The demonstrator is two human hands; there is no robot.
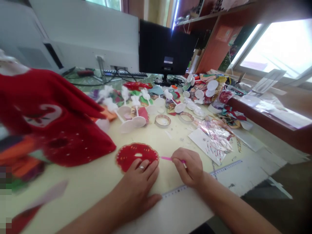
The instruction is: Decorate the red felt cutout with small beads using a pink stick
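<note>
On the pale table lies a flat red cloth piece with a scalloped, beaded edge and a small opening in its middle. My left hand rests on its near side, fingers stretched out flat, a ring on one finger. To the right, my right hand is closed around a thin pink stick-like tool. The tool's pale tip points left at the right edge of the red cloth; I cannot tell whether it touches. A long ruler lies on the table by both hands and passes under my right wrist.
At left stands a red embroidered garment on a form. Small doll stands with white round bases, two tape rolls and fabric scraps fill the back. A white card with shiny plastic lies at right. Monitors stand behind.
</note>
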